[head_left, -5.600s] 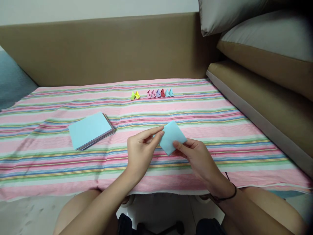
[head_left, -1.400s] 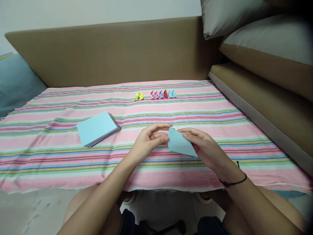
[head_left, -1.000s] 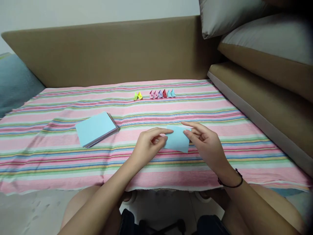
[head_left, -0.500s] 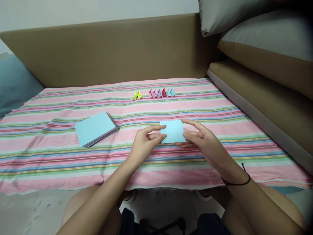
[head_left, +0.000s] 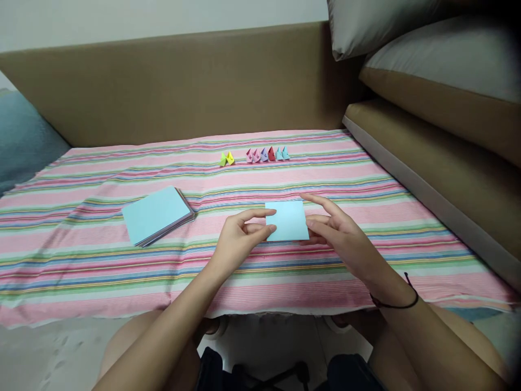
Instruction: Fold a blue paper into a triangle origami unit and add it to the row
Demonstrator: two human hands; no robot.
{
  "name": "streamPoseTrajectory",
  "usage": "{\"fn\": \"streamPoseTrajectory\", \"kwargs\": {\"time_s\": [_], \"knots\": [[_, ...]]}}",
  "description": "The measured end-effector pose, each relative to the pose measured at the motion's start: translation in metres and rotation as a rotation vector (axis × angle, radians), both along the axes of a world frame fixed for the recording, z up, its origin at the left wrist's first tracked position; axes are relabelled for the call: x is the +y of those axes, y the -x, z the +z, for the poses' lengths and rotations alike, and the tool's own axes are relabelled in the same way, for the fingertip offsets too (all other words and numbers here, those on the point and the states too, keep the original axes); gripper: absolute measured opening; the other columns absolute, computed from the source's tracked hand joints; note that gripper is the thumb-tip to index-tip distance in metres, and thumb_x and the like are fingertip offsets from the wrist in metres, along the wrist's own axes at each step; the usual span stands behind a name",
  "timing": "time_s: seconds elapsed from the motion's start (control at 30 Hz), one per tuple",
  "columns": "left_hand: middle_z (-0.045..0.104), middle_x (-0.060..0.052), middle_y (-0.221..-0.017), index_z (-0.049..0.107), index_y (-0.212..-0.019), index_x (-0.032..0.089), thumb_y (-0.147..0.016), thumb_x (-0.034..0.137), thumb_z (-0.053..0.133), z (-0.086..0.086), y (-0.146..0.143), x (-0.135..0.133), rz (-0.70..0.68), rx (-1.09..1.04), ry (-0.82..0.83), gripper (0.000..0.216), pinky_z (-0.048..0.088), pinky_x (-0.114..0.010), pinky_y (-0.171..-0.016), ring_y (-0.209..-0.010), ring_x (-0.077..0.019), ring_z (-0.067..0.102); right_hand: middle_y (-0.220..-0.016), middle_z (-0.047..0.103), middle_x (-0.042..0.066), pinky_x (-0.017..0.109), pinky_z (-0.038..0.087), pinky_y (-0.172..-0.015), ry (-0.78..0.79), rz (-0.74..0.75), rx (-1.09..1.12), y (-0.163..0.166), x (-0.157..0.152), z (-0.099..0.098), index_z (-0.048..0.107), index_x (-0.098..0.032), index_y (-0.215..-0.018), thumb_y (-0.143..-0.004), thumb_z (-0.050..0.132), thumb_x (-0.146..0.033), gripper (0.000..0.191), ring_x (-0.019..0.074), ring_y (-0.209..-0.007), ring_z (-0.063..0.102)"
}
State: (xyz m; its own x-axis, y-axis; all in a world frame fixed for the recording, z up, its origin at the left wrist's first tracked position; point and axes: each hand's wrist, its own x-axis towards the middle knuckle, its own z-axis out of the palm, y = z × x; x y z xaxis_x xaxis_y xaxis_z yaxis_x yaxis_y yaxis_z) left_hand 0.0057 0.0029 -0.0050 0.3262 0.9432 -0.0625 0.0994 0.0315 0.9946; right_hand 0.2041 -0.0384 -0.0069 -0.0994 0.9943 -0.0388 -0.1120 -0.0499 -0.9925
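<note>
A small light blue sheet of paper (head_left: pixel 287 221) is held up between my two hands, above the striped cloth (head_left: pixel 228 190). My left hand (head_left: pixel 243 233) pinches its left edge, with thumb and fingertips lying over the front. At the right edge, my right hand (head_left: pixel 331 225) grips the paper between thumb and fingers, its index finger stretched out past the top corner. The other right fingers are partly hidden behind the sheet. To the left lies a stack of coloured paper (head_left: pixel 157 216) with a light blue sheet on top.
Several small folded paper pieces (head_left: pixel 264 155) stand in a row toward the back, with a yellow one (head_left: pixel 230 158) and a green one (head_left: pixel 222 159) beside them. A brown backrest (head_left: pixel 195 87) rises behind. Stacked cushions (head_left: pixel 439 81) border the right side.
The right index finger has lifted slightly away from the paper's top corner. Both hands still hold the sheet in nearly the same place.
</note>
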Motion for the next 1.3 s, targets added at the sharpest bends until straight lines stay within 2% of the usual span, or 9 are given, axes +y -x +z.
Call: {"fn": "streamPoseTrajectory", "kwargs": {"time_s": [0.17,0.4,0.53,0.63,0.83,0.93,1.03,1.13,1.3], "knots": [[0.063,0.001,-0.061,0.069,-0.102,0.017,-0.071,0.029,0.072,0.003,0.001,-0.001,-0.026,-0.021,0.020,0.034,0.043,-0.019,-0.056,-0.058,-0.0089,0.055,-0.096,0.068,0.003,0.028,0.053,-0.071,-0.005,0.022,-0.040,-0.003,0.000,-0.001,0.046,-0.027,-0.129,-0.090,0.050,-0.029,0.040,0.0132,-0.076,0.062],[0.059,0.002,-0.056,0.071,-0.096,0.017,-0.073,0.031,0.070,0.002,0.000,-0.001,-0.063,0.026,-0.030,0.027,0.044,-0.019,-0.053,-0.052,-0.0078,0.051,-0.097,0.066,0.003,0.027,0.051,-0.068,-0.031,0.010,-0.047,-0.002,0.002,-0.004,0.047,-0.025,-0.127,-0.087,0.054,-0.029,0.041,0.0135,-0.075,0.060],[0.066,-0.002,-0.074,0.070,-0.101,0.019,-0.079,0.036,0.062,0.001,-0.001,0.001,-0.124,-0.102,0.011,0.028,0.052,-0.024,-0.061,-0.063,-0.0120,0.062,-0.079,0.063,0.002,0.024,0.045,-0.057,-0.072,-0.055,-0.155,-0.002,0.003,-0.005,0.061,-0.020,-0.097,-0.083,0.059,-0.034,0.020,0.0139,-0.068,0.056],[0.067,-0.002,-0.074,0.065,-0.110,0.020,-0.080,0.037,0.062,0.001,-0.001,0.001,-0.178,-0.127,0.035,0.035,0.055,-0.027,-0.063,-0.065,-0.0146,0.066,-0.062,0.051,-0.002,0.023,0.036,-0.048,-0.109,-0.125,-0.254,-0.002,0.004,-0.008,0.058,-0.020,-0.074,-0.084,0.057,-0.039,0.021,0.0120,-0.057,0.047],[0.057,0.002,-0.048,0.068,-0.076,0.015,-0.074,0.036,0.069,-0.001,-0.002,-0.002,-0.105,0.020,-0.060,0.021,0.041,-0.019,-0.043,-0.041,-0.0080,0.050,-0.065,0.050,0.000,0.027,0.036,-0.051,-0.202,-0.193,-0.416,0.003,0.003,-0.013,0.058,-0.020,-0.069,-0.082,0.058,-0.040,0.024,0.0139,-0.059,0.046],[0.062,0.000,-0.051,0.065,-0.072,0.014,-0.073,0.037,0.070,-0.002,-0.003,-0.003,-0.074,-0.022,0.030,0.023,0.048,-0.021,-0.048,-0.047,-0.0123,0.060,-0.074,0.055,0.002,0.028,0.041,-0.052,-0.278,-0.274,-0.461,0.005,0.001,-0.014,0.061,-0.020,-0.068,-0.077,0.066,-0.039,0.022,0.0136,-0.060,0.049],[0.068,-0.004,-0.064,0.065,-0.074,0.014,-0.071,0.037,0.072,-0.004,-0.004,-0.002,-0.028,-0.094,0.105,0.025,0.056,-0.027,-0.064,-0.067,-0.0192,0.069,-0.080,0.058,0.003,0.028,0.044,-0.045,-0.202,-0.264,-0.385,0.007,0.000,-0.014,0.063,-0.019,-0.072,-0.075,0.068,-0.040,0.022,0.0115,-0.051,0.052],[0.070,-0.005,-0.072,0.069,-0.076,0.013,-0.071,0.039,0.072,-0.007,-0.004,0.000,0.002,-0.104,0.094,0.027,0.055,-0.029,-0.075,-0.076,-0.0193,0.069,-0.089,0.060,0.005,0.030,0.054,-0.059,-0.213,-0.220,-0.307,0.008,0.001,-0.014,0.065,-0.019,-0.076,-0.076,0.067,-0.039,0.020,0.0173,-0.069,0.062],[0.069,-0.008,-0.088,0.071,-0.073,0.013,-0.071,0.039,0.071,-0.009,-0.004,-0.001,0.048,-0.051,-0.047,0.026,0.054,-0.029,-0.075,-0.084,-0.0199,0.065,-0.103,0.061,0.008,0.035,0.054,-0.082,-0.213,-0.291,-0.265,0.012,0.003,-0.013,0.065,-0.019,-0.069,-0.075,0.068,-0.039,0.021,0.0233,-0.098,0.061]]}}
